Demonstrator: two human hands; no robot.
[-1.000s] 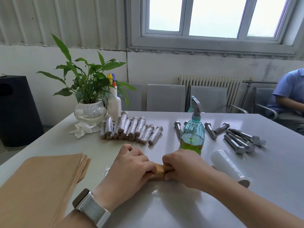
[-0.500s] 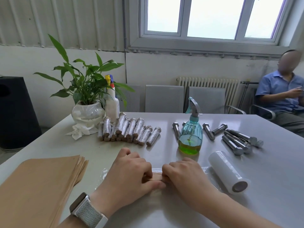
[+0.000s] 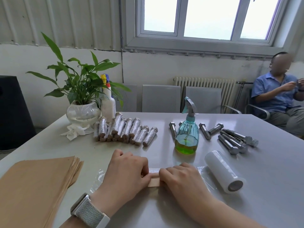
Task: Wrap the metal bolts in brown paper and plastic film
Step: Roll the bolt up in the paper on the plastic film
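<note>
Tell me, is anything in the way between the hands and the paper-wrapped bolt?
No. The left hand and right hand already grip the paper-wrapped bolt at each end, over the plastic film. The spray bottle stands farther back, clear of them.

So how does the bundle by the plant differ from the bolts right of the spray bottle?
The wrapped bundle is covered in crinkled shiny film with brown paper at the ends; the bare bolts show plain grey metal and hex heads. The bundle lies packed in a tight row, partly stacked; the bare bolts lie loosely, at mixed angles. Both groups rest on the table untouched, similar in length.
</note>
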